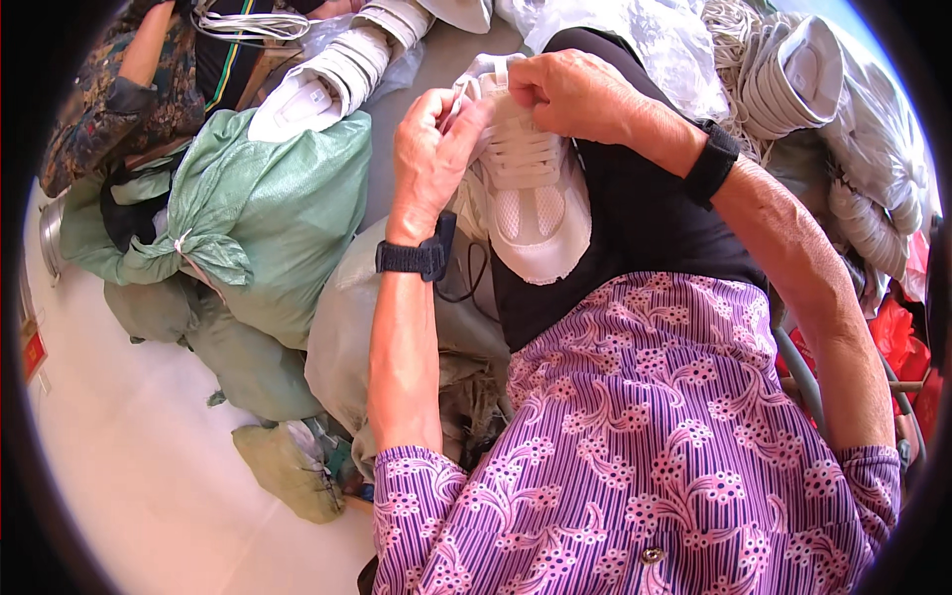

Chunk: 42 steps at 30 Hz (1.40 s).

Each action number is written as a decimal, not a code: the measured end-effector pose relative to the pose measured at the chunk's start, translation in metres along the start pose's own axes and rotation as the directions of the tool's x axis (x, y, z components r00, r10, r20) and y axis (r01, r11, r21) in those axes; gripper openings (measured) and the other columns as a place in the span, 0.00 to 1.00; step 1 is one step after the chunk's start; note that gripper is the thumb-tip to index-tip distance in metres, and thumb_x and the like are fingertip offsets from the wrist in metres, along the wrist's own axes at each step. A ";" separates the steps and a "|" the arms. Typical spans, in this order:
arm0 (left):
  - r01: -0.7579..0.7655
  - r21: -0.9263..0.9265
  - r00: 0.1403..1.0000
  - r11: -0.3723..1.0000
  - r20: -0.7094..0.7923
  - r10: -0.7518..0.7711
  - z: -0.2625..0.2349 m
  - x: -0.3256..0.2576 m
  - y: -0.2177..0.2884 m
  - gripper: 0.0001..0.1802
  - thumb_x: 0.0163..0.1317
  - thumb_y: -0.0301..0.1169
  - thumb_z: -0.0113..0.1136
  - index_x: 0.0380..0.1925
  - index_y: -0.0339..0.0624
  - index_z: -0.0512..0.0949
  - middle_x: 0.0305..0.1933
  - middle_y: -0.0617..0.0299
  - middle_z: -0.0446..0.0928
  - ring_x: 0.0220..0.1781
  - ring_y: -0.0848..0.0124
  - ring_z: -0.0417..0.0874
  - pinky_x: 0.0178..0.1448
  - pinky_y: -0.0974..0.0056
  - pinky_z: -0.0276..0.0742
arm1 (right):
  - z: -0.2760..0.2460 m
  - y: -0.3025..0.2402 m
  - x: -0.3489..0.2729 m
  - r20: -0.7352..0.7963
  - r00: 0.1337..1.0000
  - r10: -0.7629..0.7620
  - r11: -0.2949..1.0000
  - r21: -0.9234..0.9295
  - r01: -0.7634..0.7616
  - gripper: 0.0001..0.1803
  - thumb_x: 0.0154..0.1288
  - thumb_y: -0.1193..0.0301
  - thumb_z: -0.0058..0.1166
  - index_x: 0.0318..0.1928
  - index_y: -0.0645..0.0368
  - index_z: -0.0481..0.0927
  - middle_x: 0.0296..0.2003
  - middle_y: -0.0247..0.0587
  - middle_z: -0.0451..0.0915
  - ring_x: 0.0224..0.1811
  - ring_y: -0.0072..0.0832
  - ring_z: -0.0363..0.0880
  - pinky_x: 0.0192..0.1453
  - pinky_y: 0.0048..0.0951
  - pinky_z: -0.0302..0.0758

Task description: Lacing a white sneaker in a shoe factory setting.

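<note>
A white sneaker upper [540,213] with mesh toe panels lies across my dark-clad thigh, toe toward me. White shoelace [526,164] runs in rows across its front. At the upper's left edge, my left hand [433,149] is closed, with thumb and forefinger pinching a bit of white lace. My right hand [580,94] is curled over the far right side of the upper, near the collar. Its fingertips press together there, and what they hold is hidden. Black bands circle both my wrists.
Stacked white uppers [337,74] rest on a tied green sack [278,218] at left. More nested uppers [793,84] and bundled white laces [732,40] sit at far right. Red plastic bags [897,332] lie below them. Another person's arm [147,45] shows at upper left.
</note>
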<state>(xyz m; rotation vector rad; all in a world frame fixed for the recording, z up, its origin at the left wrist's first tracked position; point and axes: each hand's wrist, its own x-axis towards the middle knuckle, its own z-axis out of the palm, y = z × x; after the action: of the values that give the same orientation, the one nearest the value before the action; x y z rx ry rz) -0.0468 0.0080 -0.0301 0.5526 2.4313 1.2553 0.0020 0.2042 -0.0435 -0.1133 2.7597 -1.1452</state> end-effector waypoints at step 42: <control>-0.163 0.356 0.950 0.920 -0.194 0.243 0.022 -0.030 0.017 0.05 0.57 0.26 0.62 0.32 0.37 0.80 0.26 0.58 0.77 0.23 0.70 0.76 0.29 0.65 0.71 | 0.007 0.008 -0.007 -0.210 0.968 -0.139 0.984 0.081 0.159 0.05 0.51 0.71 0.49 0.27 0.57 0.77 0.24 0.47 0.79 0.31 0.47 0.79 0.37 0.44 0.75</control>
<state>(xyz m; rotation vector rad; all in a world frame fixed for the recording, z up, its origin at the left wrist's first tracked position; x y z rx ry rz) -0.0072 0.0179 -0.0244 0.8118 2.8795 1.0306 0.0101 0.2056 -0.0533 -0.2072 2.9073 -1.4013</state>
